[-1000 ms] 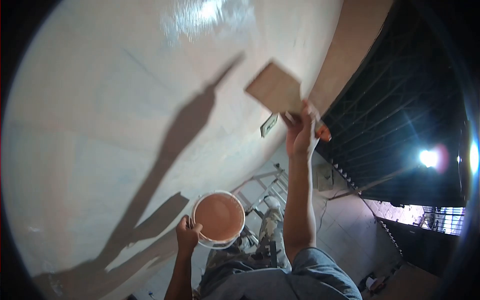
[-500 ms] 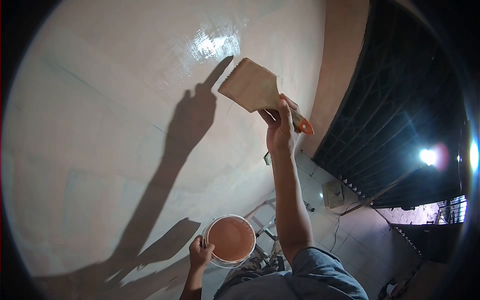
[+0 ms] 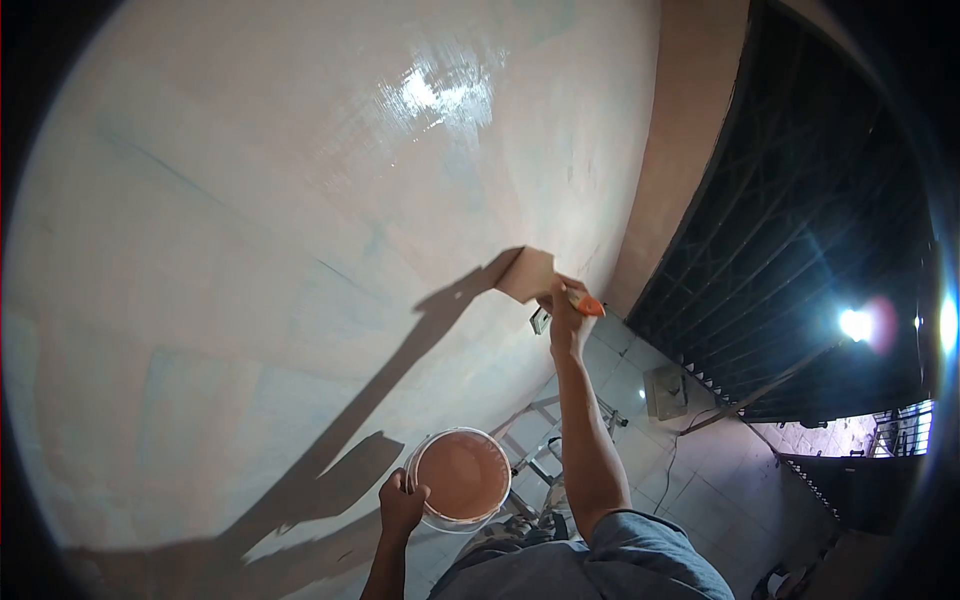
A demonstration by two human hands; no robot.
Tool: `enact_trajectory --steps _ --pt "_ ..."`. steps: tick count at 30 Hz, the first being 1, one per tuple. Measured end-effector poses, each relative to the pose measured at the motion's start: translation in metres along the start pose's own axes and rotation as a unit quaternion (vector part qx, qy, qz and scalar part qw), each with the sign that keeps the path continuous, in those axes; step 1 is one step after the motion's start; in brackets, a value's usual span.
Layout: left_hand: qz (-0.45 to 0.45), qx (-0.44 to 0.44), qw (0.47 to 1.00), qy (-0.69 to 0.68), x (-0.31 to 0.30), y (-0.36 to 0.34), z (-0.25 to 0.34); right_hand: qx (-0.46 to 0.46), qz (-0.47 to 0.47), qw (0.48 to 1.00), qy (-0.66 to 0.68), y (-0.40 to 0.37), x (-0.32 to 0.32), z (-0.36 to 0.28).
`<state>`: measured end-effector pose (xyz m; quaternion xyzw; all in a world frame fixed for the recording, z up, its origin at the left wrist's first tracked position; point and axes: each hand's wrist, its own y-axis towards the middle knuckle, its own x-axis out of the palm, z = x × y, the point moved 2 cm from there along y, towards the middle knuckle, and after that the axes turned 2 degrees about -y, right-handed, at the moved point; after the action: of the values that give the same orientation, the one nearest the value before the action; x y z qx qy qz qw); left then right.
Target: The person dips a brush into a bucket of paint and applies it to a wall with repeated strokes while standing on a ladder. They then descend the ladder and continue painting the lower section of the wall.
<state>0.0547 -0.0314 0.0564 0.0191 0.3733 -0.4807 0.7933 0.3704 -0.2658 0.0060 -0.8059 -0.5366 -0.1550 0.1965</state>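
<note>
My right hand (image 3: 570,312) is closed round the handle of a wide paintbrush (image 3: 525,276) with an orange handle end. The bristle edge meets its own shadow on the wall (image 3: 250,230), so it appears to touch the surface. Wet paint shines in a bright patch higher up, and faint bluish areas show through the pinkish coat. Low in the view, my left hand (image 3: 403,500) grips the rim of a white bucket (image 3: 508,497). Pinkish-brown paint (image 3: 460,475) lies inside it.
A dark metal gate (image 3: 800,220) stands on the right, with a bright lamp (image 3: 856,325) on a pole before it. Below are pale floor tiles (image 3: 720,480), a cable, a box-like object (image 3: 665,392) and part of a ladder (image 3: 540,465).
My right hand has brought the paintbrush down from higher up, and its bristles now meet the wall. The bucket in my left hand has hardly moved.
</note>
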Motion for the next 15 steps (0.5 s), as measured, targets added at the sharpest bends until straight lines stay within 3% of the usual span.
enact_trajectory --steps 4,9,12,15 --pt "0.002 -0.008 0.998 -0.057 0.003 -0.003 0.019 -0.093 -0.084 0.991 0.051 0.006 0.064 -0.087" --pt "-0.007 -0.026 0.992 -0.122 0.002 -0.001 0.016 -0.127 -0.09 0.973 0.17 -0.004 0.093 -0.189" --pt "-0.001 -0.022 0.992 -0.127 0.002 -0.003 0.015 -0.145 -0.098 0.959 0.223 -0.002 0.105 -0.208" --pt "-0.007 -0.026 0.991 -0.131 0.0 -0.004 0.017 -0.111 -0.142 0.955 0.235 0.008 0.11 -0.184"
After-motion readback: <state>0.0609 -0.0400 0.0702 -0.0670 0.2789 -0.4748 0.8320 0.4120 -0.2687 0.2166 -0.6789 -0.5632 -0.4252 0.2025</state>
